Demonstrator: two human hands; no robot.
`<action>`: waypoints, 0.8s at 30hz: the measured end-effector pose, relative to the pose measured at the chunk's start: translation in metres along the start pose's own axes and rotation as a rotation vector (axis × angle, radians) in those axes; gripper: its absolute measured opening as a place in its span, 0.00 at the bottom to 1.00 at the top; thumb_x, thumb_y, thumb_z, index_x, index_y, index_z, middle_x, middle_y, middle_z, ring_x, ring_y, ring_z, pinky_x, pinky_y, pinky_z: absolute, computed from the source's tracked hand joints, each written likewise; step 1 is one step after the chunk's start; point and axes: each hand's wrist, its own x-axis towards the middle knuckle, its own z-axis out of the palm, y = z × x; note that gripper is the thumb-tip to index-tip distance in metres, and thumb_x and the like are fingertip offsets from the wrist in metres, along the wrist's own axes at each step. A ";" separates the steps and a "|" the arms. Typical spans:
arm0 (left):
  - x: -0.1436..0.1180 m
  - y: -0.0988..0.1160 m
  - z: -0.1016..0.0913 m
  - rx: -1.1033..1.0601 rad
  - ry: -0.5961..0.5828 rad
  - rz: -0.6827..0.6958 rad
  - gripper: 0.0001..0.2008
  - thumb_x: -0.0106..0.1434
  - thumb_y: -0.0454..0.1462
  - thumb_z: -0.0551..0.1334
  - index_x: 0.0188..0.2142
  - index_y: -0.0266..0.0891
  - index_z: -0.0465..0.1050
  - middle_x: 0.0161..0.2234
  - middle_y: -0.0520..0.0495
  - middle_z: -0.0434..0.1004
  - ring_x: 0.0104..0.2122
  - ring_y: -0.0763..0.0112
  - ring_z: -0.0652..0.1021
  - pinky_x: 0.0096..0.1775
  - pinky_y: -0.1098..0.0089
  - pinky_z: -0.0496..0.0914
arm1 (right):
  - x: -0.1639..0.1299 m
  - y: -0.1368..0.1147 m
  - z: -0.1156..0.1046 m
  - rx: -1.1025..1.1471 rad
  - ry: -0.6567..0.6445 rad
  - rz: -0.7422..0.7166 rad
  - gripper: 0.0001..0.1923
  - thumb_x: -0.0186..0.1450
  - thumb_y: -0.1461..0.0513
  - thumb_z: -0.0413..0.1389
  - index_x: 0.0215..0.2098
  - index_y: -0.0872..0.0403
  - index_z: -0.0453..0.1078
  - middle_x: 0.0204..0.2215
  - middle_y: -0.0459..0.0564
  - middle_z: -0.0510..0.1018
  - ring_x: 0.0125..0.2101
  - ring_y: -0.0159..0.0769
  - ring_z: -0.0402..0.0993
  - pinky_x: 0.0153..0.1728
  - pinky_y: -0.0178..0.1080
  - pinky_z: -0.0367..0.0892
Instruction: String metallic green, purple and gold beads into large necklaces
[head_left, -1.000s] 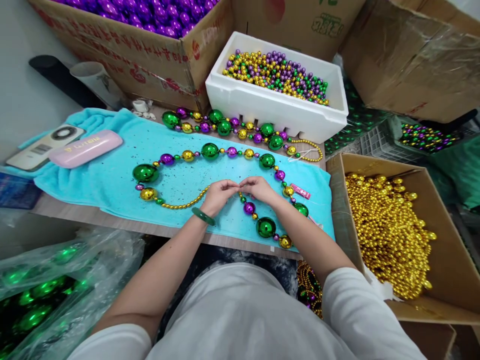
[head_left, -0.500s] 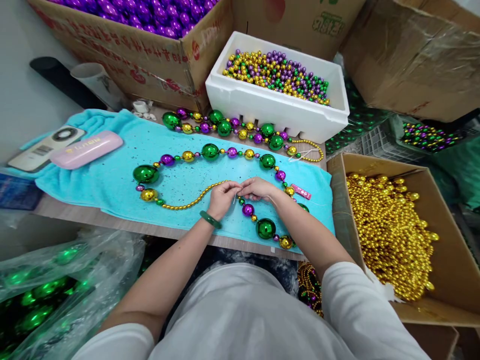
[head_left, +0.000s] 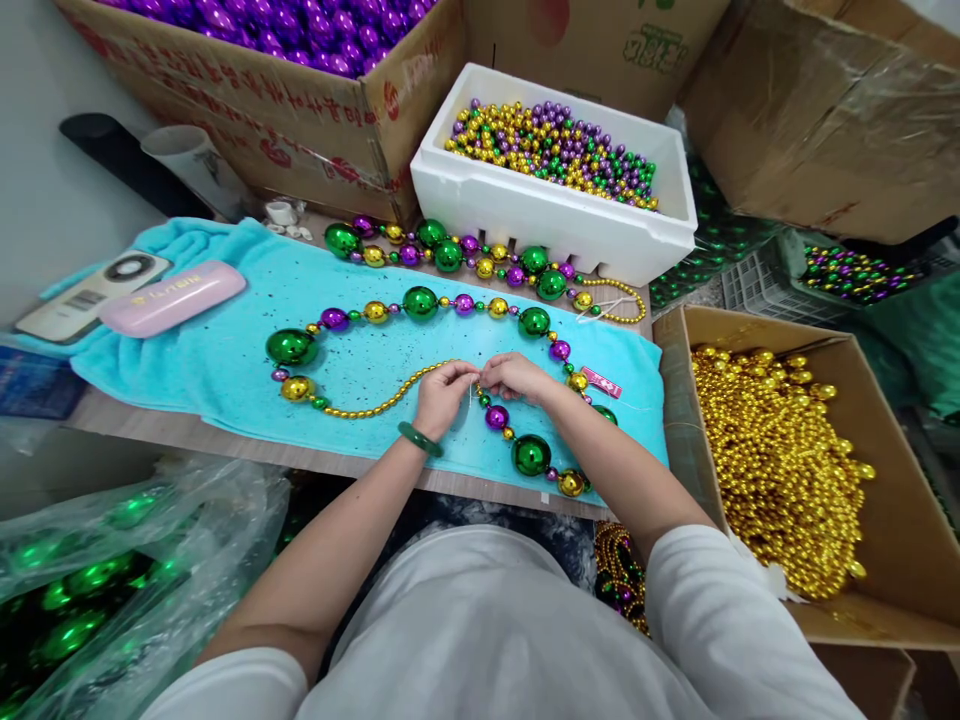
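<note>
A bead necklace (head_left: 420,302) of green, purple and gold balls lies in a loop on a turquoise towel (head_left: 225,350). My left hand (head_left: 444,393), with a green bangle on its wrist, pinches the end of the small gold bead strand (head_left: 375,405). My right hand (head_left: 516,376) pinches the other end, by the small purple and green beads. The fingertips of both hands meet over a thin thread between the two ends. A pink tag (head_left: 601,382) lies on the necklace just right of my right hand.
A second finished necklace (head_left: 465,255) lies behind. A white foam box (head_left: 555,215) holds mixed small beads. Cardboard boxes hold gold beads (head_left: 780,460) at right and purple balls (head_left: 300,25) at back. A pink case (head_left: 171,297) and a remote lie on the towel's left. Bagged green balls (head_left: 82,580) are lower left.
Both hands stay pinched together at the necklace ends. The gold strand by my left hand has straightened and lifted slightly toward the fingers; my left wrist has shifted a little to the right.
</note>
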 end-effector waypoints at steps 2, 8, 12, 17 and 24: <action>-0.002 0.002 -0.005 0.109 0.006 0.053 0.07 0.54 0.40 0.60 0.30 0.39 0.73 0.23 0.53 0.69 0.24 0.73 0.68 0.28 0.72 0.63 | -0.003 -0.001 -0.005 -0.242 0.105 -0.009 0.02 0.53 0.66 0.55 0.24 0.56 0.69 0.17 0.44 0.72 0.15 0.27 0.64 0.16 0.30 0.56; -0.012 0.006 -0.031 0.575 -0.053 0.351 0.06 0.58 0.34 0.56 0.26 0.39 0.69 0.30 0.46 0.72 0.36 0.64 0.72 0.43 0.63 0.66 | -0.013 0.011 -0.033 -0.725 0.351 0.057 0.06 0.52 0.67 0.54 0.28 0.59 0.71 0.34 0.61 0.78 0.40 0.46 0.74 0.35 0.36 0.65; -0.016 0.004 -0.033 0.458 -0.014 0.230 0.04 0.55 0.35 0.59 0.26 0.39 0.70 0.29 0.47 0.72 0.31 0.67 0.71 0.36 0.66 0.68 | -0.020 0.020 -0.041 -0.528 0.459 -0.013 0.02 0.53 0.65 0.53 0.23 0.55 0.66 0.28 0.55 0.77 0.33 0.41 0.74 0.29 0.35 0.64; -0.015 0.013 -0.014 -0.312 -0.078 -0.205 0.11 0.50 0.40 0.66 0.30 0.37 0.69 0.36 0.46 0.77 0.20 0.80 0.67 0.18 0.76 0.57 | -0.027 0.016 -0.027 0.455 0.160 -0.174 0.07 0.51 0.62 0.53 0.26 0.53 0.58 0.30 0.47 0.77 0.21 0.29 0.70 0.14 0.28 0.51; -0.009 0.022 0.000 -0.540 -0.133 -0.289 0.13 0.49 0.39 0.67 0.29 0.38 0.64 0.20 0.54 0.70 0.19 0.79 0.68 0.20 0.78 0.61 | -0.019 0.016 -0.003 0.720 -0.014 -0.184 0.13 0.51 0.60 0.59 0.30 0.52 0.59 0.10 0.32 0.57 0.10 0.24 0.54 0.11 0.26 0.45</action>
